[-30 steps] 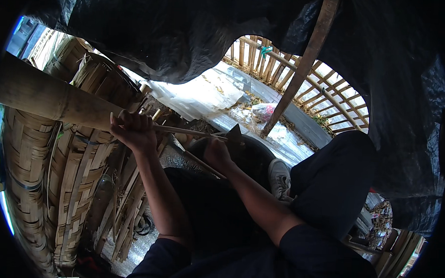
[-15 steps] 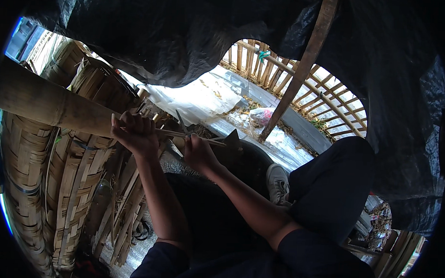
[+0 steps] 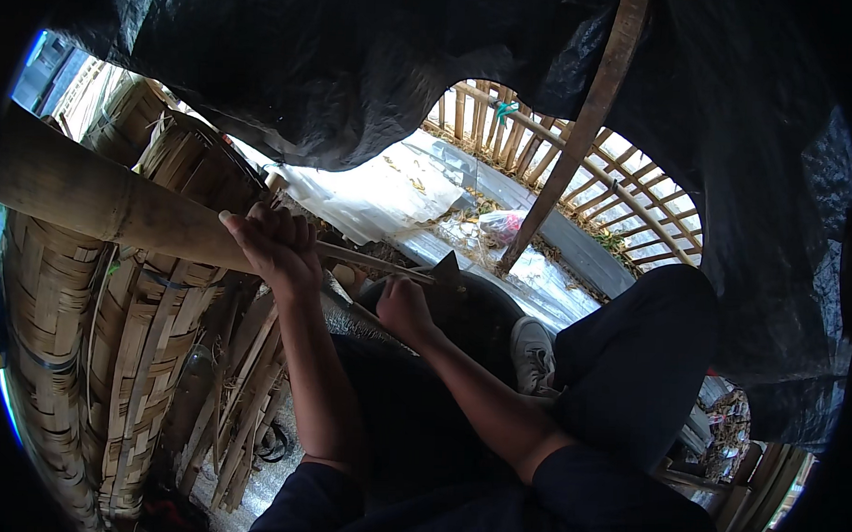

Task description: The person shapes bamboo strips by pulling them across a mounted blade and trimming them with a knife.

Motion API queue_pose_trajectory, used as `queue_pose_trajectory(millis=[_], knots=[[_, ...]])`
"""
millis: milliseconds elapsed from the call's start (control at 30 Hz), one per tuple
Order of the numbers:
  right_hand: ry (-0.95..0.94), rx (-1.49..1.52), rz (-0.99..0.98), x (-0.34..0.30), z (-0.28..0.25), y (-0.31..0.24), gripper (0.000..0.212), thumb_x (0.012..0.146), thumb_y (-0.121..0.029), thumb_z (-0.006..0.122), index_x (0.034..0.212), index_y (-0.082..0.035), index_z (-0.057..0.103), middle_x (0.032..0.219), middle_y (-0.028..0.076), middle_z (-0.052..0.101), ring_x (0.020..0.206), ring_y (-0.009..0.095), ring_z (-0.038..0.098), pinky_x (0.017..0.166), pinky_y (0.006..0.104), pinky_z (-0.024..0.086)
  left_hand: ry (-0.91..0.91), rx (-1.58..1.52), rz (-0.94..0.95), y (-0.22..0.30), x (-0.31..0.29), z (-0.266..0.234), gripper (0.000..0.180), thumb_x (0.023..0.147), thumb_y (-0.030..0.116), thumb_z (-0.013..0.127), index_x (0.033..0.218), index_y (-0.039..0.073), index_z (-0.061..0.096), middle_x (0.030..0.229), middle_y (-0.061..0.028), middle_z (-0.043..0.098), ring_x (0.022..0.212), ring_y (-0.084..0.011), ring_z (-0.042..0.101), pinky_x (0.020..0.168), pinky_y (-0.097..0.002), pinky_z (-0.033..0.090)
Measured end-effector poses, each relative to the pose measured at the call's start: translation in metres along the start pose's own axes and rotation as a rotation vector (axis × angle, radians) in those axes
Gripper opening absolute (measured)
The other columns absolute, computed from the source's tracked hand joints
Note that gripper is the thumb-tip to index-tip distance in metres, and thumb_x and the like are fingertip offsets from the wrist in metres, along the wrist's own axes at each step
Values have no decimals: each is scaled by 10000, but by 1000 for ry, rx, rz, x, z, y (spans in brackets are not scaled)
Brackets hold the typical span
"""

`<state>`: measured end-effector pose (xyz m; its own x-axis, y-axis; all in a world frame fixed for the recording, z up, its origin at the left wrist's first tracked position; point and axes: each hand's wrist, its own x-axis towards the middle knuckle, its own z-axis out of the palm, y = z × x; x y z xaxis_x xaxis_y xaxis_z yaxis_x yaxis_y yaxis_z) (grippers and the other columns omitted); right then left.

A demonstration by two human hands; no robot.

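Observation:
My left hand [image 3: 281,249] is closed around one end of a thin, pale bamboo strip [image 3: 375,261], beside a thick bamboo pole [image 3: 156,214]. The strip slants right and slightly down from that fist, passing just above my right hand [image 3: 406,307]. My right hand is also closed, with a long handle-like piece [image 3: 354,308] sticking out at its left. This looks like the handle of a knife, but the blade cannot be made out now. Near the strip's far end is a dark pointed piece [image 3: 446,270], next to a dark rounded object [image 3: 486,306].
Woven bamboo baskets [image 3: 57,338] stand along the left, with split bamboo pieces [image 3: 247,419] beside them. Black plastic sheeting [image 3: 311,74] hangs overhead and right. A slanting wooden post [image 3: 581,131] stands before a bamboo fence [image 3: 626,189]. My shoe [image 3: 533,349] is right of my hands.
My right hand has moved right and down along the strip, and the blade that stood up beside it no longer shows. My left hand has shifted slightly right and up.

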<state>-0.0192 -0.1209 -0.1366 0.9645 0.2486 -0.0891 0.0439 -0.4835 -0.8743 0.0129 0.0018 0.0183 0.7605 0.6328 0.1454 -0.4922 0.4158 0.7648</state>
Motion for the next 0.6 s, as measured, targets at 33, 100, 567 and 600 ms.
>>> queue_pose_trajectory(millis=[33,100,567,600], knots=[[25,83,-51,-1,-7,-33,290,904,-149,421,804,75,574,723,311,582,738,450,599,657,471,498,2,0,2,0,2,-4,525,932,583,314,592,186,262,468,54,157,403,-71,97,367,-263,93],[61,159,-97,-1,-24,-61,282,905,-147,424,818,82,565,713,315,576,732,457,594,655,480,493,-90,-37,6,-1,4,-6,531,912,615,318,601,186,273,476,59,155,409,-68,102,370,-262,91],[-100,188,-82,-5,-35,-79,260,925,-140,412,820,61,538,716,293,571,742,443,593,603,472,446,-68,-33,-43,0,-1,-9,532,904,632,307,613,187,292,480,62,165,410,-70,113,376,-256,109],[18,246,-210,-8,-33,-85,253,925,-131,423,805,63,533,695,286,566,722,443,590,577,463,435,-106,-46,-36,-1,-1,-8,535,904,635,304,611,186,288,480,62,164,408,-71,110,376,-257,108]])
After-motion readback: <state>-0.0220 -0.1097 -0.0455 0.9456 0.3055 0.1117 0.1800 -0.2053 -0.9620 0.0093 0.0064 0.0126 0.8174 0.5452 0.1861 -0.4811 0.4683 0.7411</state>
